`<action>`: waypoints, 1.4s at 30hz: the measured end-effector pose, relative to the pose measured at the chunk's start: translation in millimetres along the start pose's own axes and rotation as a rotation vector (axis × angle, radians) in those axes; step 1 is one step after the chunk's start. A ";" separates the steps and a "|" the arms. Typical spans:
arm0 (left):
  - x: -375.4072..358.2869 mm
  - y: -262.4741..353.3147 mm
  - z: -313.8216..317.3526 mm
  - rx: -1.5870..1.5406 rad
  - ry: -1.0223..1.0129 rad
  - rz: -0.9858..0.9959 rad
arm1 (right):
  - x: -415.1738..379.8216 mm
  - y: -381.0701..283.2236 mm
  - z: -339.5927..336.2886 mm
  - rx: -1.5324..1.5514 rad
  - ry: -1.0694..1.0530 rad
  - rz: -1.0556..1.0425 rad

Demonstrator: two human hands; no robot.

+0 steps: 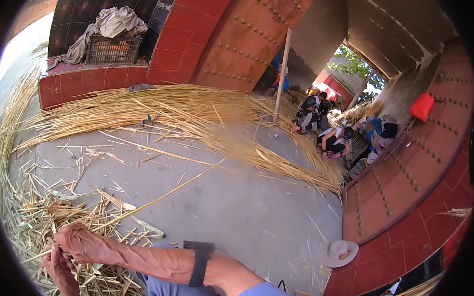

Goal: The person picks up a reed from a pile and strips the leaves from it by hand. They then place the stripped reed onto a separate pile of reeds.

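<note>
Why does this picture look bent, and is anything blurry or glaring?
Head view: dark curved borders and a bowed studded door suggest a wide lens; a smeared patch blurs stalks mid-picture; pale ground glares, far left.

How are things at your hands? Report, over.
Left hand and right hand close together, both closed on one stalk. Stalk slanting out over floor. Scraps heaped below hands; nothing seen blocking stalk.
</note>
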State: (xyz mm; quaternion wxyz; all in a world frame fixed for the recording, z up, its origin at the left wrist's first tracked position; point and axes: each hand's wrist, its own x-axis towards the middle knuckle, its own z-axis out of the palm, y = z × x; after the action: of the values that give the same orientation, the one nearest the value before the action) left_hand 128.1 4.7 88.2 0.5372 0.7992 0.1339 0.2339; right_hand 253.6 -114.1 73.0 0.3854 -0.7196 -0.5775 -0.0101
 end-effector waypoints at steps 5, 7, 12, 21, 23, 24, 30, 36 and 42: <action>1.4 14.5 0.7 -0.506 0.033 -0.484 | 6.9 1.4 -7.2 0.025 -0.027 -0.005; 0.1 -3.8 -0.1 -0.538 0.038 -0.475 | 7.8 -0.3 -11.9 0.052 -0.029 -0.002; 1.5 10.3 3.9 -0.612 0.080 -0.494 | 3.0 -6.5 -14.9 0.087 0.013 0.046; -0.6 10.8 -2.5 -0.551 0.053 -0.472 | 1.4 3.8 1.9 0.066 0.014 0.003; 0.4 4.7 -3.4 -0.529 0.046 -0.485 | 0.9 4.6 6.3 0.020 0.010 0.002; 0.9 0.9 -3.2 -0.519 0.041 -0.492 | 0.8 2.4 4.6 -0.005 0.008 0.002; -1.7 -25.3 -1.7 -0.596 0.034 -0.461 | -3.5 3.2 5.1 -0.002 0.089 -0.034; -2.1 -10.9 -2.9 -0.463 0.043 -0.480 | -8.9 12.7 21.1 -0.025 0.154 -0.125; -3.3 6.4 -2.0 -0.555 0.017 -0.426 | -4.8 19.5 21.9 0.011 0.096 -0.066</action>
State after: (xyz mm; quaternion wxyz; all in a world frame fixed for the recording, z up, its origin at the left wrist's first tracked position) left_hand 124.0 2.4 93.9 0.7695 0.5750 0.2334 0.1509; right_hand 258.9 -106.3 44.9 0.4160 -0.6968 -0.5818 -0.0540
